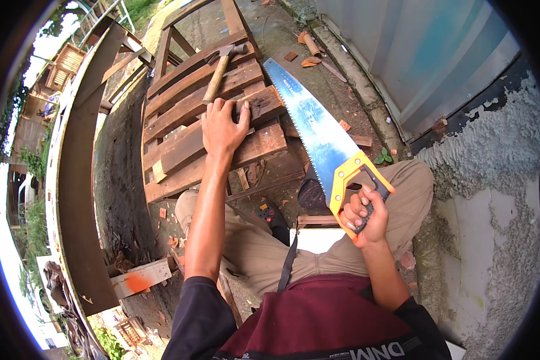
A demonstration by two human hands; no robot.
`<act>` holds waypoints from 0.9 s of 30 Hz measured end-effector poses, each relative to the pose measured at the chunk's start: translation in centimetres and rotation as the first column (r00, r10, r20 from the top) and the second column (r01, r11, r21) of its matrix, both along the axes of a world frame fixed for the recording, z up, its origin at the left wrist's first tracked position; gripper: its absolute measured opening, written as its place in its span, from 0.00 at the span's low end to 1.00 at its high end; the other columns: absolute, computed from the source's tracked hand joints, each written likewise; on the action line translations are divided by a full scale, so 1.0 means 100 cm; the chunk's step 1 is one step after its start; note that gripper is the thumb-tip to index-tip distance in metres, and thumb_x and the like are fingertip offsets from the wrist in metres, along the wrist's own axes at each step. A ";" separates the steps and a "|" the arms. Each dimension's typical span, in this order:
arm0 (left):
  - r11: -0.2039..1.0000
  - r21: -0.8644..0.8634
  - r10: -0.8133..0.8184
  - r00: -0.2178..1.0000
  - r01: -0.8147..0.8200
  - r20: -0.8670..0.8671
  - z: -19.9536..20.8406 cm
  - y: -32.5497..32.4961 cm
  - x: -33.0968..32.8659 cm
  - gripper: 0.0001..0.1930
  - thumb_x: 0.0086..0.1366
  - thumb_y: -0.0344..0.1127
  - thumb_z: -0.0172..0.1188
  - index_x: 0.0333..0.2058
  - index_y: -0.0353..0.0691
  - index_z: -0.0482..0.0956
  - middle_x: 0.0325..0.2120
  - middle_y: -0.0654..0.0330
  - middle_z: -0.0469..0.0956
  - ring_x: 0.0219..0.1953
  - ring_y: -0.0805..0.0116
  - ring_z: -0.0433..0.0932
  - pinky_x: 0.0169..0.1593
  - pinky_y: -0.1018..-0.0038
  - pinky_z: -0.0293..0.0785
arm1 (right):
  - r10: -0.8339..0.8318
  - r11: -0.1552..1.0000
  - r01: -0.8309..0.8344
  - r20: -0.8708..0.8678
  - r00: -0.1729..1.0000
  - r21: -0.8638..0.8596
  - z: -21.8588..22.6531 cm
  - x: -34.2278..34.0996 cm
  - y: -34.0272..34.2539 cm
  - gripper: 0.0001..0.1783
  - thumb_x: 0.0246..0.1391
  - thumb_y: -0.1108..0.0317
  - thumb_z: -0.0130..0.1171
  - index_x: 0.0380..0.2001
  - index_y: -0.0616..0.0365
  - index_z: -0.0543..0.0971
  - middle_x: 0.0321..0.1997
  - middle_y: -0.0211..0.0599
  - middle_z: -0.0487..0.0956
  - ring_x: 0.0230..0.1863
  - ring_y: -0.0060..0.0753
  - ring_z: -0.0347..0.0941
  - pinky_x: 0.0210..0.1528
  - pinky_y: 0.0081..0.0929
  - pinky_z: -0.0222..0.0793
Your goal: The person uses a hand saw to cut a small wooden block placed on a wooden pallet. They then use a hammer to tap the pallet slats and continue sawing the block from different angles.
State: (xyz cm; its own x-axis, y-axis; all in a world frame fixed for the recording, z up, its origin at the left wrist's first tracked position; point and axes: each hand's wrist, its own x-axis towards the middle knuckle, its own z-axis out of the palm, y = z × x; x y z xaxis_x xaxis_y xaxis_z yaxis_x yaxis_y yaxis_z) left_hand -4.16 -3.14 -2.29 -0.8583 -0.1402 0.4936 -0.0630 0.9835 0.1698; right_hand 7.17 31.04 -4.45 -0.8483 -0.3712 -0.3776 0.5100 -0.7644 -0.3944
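Observation:
My right hand is wrapped around the orange and black handle of a handsaw. Its blue and silver blade points up and away, teeth toward the left. Near its tip, the toothed edge lies at the right end of a dark brown wooden plank; whether it touches cannot be made out. My left hand presses on this plank, fingers curled over the far edge and thumb toward the saw. Just beyond those fingers, a claw hammer with a wooden handle lies across the slats.
Beneath the plank is a slatted wooden bench. A long wooden board stands at the left. On the right are a corrugated metal sheet and a rough concrete wall. Wood scraps litter the ground.

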 end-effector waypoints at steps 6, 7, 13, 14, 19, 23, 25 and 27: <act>0.998 -0.047 -0.048 0.996 0.052 0.074 0.005 0.014 0.002 0.28 0.64 0.61 0.65 0.40 0.36 0.82 0.38 0.54 0.78 0.44 0.54 0.74 0.50 0.59 0.67 | -0.002 1.000 0.003 0.015 1.000 -0.031 -0.005 0.028 0.021 0.15 0.69 0.60 0.47 0.25 0.45 0.64 0.14 0.23 0.58 0.11 0.20 0.52 0.15 0.25 0.55; 0.997 -0.044 -0.056 0.996 0.060 0.071 0.004 0.013 0.002 0.28 0.64 0.61 0.65 0.40 0.36 0.82 0.39 0.54 0.78 0.44 0.54 0.74 0.50 0.59 0.67 | -0.002 0.999 0.002 0.008 1.000 -0.047 -0.006 0.031 0.021 0.15 0.70 0.61 0.46 0.25 0.46 0.63 0.14 0.23 0.58 0.11 0.20 0.52 0.15 0.25 0.55; 0.997 -0.063 -0.031 0.986 0.041 0.161 0.007 0.016 -0.003 0.28 0.67 0.61 0.60 0.45 0.37 0.81 0.41 0.52 0.78 0.45 0.52 0.74 0.52 0.56 0.65 | -0.006 1.000 0.006 -0.074 0.997 0.003 -0.009 0.023 0.015 0.14 0.71 0.61 0.44 0.27 0.46 0.63 0.14 0.24 0.58 0.11 0.20 0.52 0.15 0.26 0.54; 0.997 -0.082 0.018 0.962 0.005 0.273 0.009 0.018 -0.003 0.28 0.70 0.61 0.54 0.48 0.40 0.80 0.44 0.52 0.78 0.50 0.52 0.74 0.56 0.54 0.64 | -0.014 1.000 0.013 -0.058 0.998 -0.022 -0.014 0.026 0.014 0.15 0.71 0.60 0.44 0.26 0.46 0.63 0.14 0.24 0.58 0.12 0.20 0.52 0.16 0.27 0.55; 0.988 0.154 -0.071 0.928 0.015 0.365 0.015 0.009 -0.011 0.27 0.77 0.57 0.44 0.57 0.45 0.81 0.53 0.49 0.79 0.56 0.48 0.78 0.59 0.53 0.68 | 0.001 0.999 -0.006 -0.101 0.995 -0.048 -0.037 0.041 -0.001 0.21 0.74 0.54 0.40 0.24 0.47 0.62 0.14 0.24 0.58 0.14 0.21 0.54 0.21 0.27 0.59; 0.991 0.123 0.005 0.929 -0.054 0.370 0.011 0.001 -0.021 0.27 0.76 0.53 0.42 0.56 0.42 0.82 0.63 0.44 0.73 0.62 0.47 0.76 0.64 0.54 0.68 | 0.011 0.999 -0.006 -0.107 0.994 0.054 -0.066 0.081 0.005 0.17 0.69 0.61 0.44 0.24 0.48 0.62 0.14 0.27 0.59 0.14 0.26 0.57 0.25 0.33 0.62; 0.995 -0.060 0.094 0.977 -0.084 0.189 -0.010 -0.007 -0.024 0.27 0.76 0.51 0.42 0.53 0.38 0.84 0.64 0.44 0.73 0.61 0.47 0.76 0.63 0.55 0.70 | 0.047 0.985 -0.021 -0.148 0.988 0.173 -0.072 0.090 0.014 0.16 0.66 0.64 0.46 0.22 0.48 0.60 0.14 0.29 0.59 0.16 0.27 0.59 0.25 0.33 0.62; 0.995 0.002 0.097 0.970 -0.100 0.222 -0.011 0.001 -0.025 0.26 0.74 0.48 0.43 0.46 0.35 0.87 0.59 0.43 0.77 0.56 0.45 0.80 0.62 0.56 0.71 | 0.037 0.990 -0.016 -0.146 0.989 0.140 -0.076 0.088 0.018 0.16 0.66 0.66 0.45 0.22 0.48 0.59 0.14 0.29 0.59 0.15 0.26 0.57 0.23 0.32 0.61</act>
State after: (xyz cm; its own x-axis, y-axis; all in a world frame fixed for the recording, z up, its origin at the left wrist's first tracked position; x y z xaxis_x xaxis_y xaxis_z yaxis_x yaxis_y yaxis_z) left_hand -6.62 -3.01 -3.42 -0.9276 -0.2353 0.2902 -0.1974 0.9682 0.1539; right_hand 15.93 32.80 -12.02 -0.8891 -0.3475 -0.2979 0.4577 -0.6843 -0.5677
